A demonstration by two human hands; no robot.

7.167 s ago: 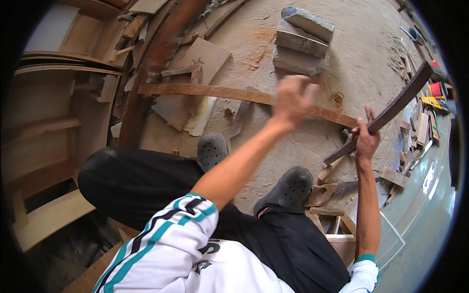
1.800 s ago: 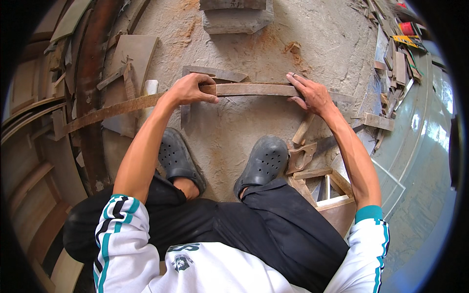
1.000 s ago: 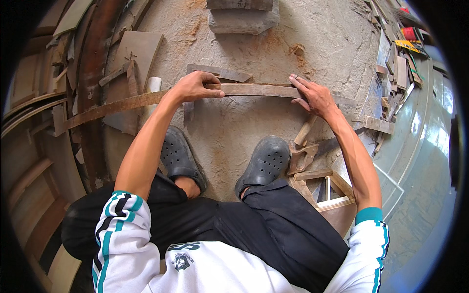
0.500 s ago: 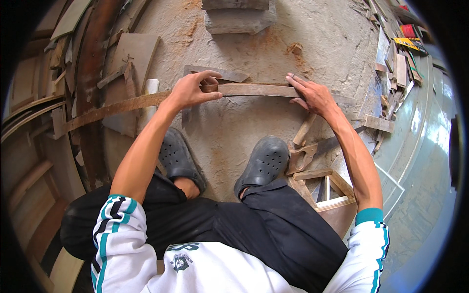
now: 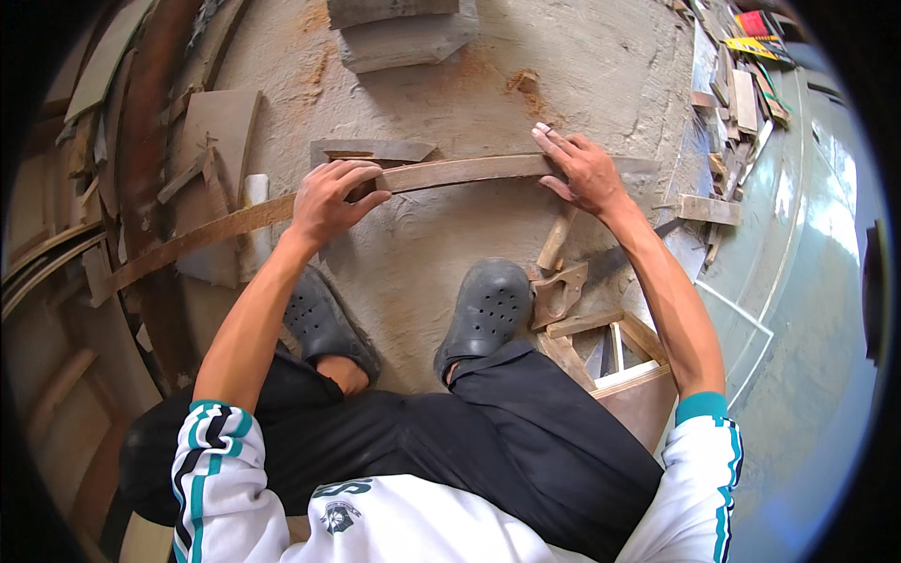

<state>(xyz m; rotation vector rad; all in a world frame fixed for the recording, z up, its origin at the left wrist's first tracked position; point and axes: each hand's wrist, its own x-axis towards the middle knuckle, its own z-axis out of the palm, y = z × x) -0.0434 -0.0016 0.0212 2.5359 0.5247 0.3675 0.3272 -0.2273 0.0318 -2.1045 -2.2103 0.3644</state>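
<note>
A long, thin wooden strip (image 5: 469,172) runs across in front of me and bends down toward the left in the wide view. My left hand (image 5: 336,199) is closed around a small dark brown wooden block (image 5: 364,190) at the strip, its fingers over the top and thumb nearer me. Farther right, my right hand (image 5: 584,174) grips the strip, thumb on the near side and fingers reaching over the far side. Just beyond my left hand lies a short grey-brown board (image 5: 399,150); the strip and hand partly cover it.
A handsaw (image 5: 560,293) and a wooden handle (image 5: 557,239) lie beside my right shoe (image 5: 486,308). Close by sits a small wooden frame (image 5: 631,380). Scrap wood (image 5: 741,103) is piled at right, boards (image 5: 221,141) lean at left, and a block (image 5: 408,42) stands ahead.
The scene has shifted slightly left in view. My left hand has turned more over the small block, its fingers now closer around it. My right hand stays on the strip.
</note>
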